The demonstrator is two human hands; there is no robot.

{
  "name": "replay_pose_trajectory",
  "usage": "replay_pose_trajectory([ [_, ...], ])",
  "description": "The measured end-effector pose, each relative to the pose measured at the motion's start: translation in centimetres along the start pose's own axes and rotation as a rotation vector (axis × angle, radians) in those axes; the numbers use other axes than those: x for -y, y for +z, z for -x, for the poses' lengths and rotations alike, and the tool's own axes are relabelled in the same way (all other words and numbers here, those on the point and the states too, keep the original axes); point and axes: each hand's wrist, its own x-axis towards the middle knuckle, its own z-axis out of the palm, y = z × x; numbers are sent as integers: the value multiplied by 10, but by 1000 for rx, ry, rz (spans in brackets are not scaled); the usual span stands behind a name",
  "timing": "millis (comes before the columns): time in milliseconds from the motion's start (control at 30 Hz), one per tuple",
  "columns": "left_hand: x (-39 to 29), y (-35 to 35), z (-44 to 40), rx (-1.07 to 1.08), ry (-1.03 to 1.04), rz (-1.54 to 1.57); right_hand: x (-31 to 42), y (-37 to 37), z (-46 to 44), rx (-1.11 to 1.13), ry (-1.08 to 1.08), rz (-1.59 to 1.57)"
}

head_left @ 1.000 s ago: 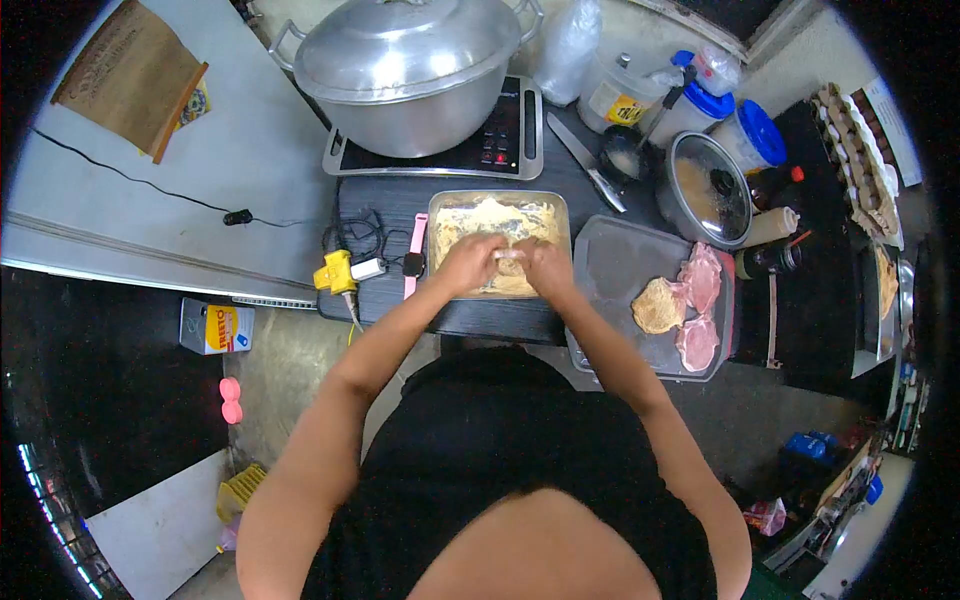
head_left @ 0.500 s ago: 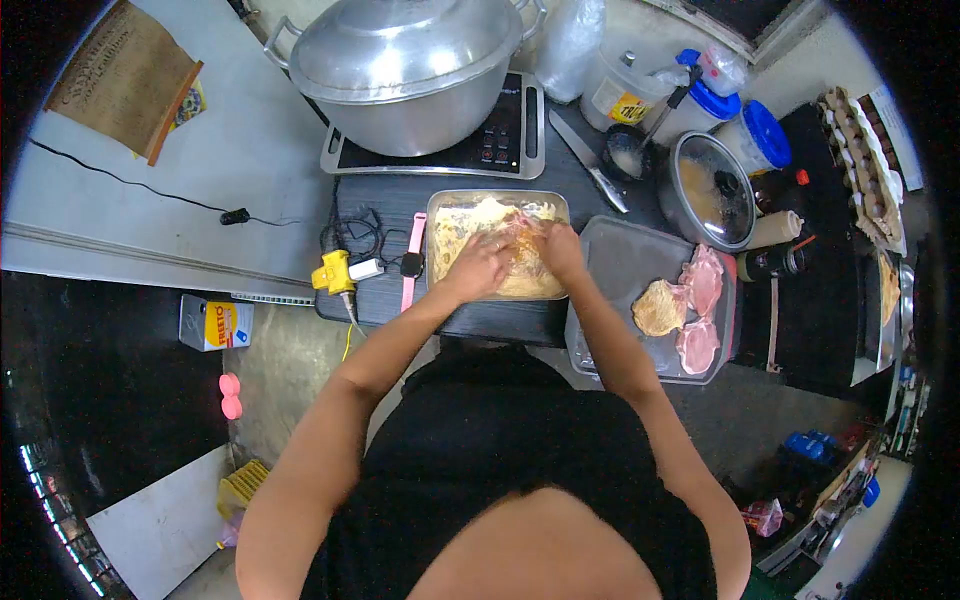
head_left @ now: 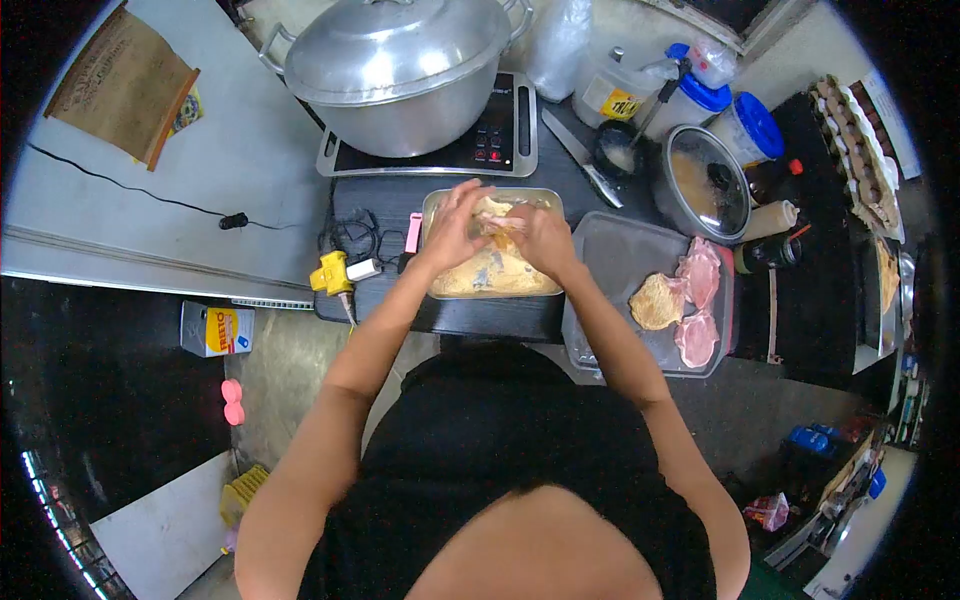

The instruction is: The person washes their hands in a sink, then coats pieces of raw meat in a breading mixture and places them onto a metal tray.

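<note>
- The dark surface point(head_left: 500, 322) carries the big lidded pot point(head_left: 400, 115) on a black cooktop point(head_left: 500, 130), as before.
- The grey tray point(head_left: 603, 250) lies right of the pan, with one crumb-coated slice point(head_left: 657, 302) and two pink slices point(head_left: 698, 273), unchanged.
- The metal pan point(head_left: 495, 296) sits between the cables and the tray; more yellowish crumbs point(head_left: 475, 275) now show in its near half.
- The left hand point(head_left: 455, 232) has moved from over the crumbs to the pan's left side, fingers raised and parted.
- The right hand point(head_left: 541, 241) has shifted slightly inward, fingers curled at the meat piece point(head_left: 497, 222); its exact grip is unclear.
- The meat piece lies between both hands, inside the pan's outline, partly hidden.
- The pink watch band point(head_left: 413, 232) is now partly covered by the left forearm.
</note>
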Motion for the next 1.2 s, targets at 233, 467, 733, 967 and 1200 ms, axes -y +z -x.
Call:
replay_pose_trajectory([
  [233,-16,-23,-15,220,-139,-11,-3,-1,12,-172,-194,-37],
  [467,-1,-25,-18,410,-211,189,-14,19,26,-150,-45,-143],
  [733,-18,-19,-29,467,-239,218,-13,6,36,-305,-51,-223],
  [967,-43,-17,-27,297,-235,368,-44,-85,88,-290,112,-101],
  [1200,-46,-20,-14,320,-257,305,-105,-136,144,-280,313,-3],
])
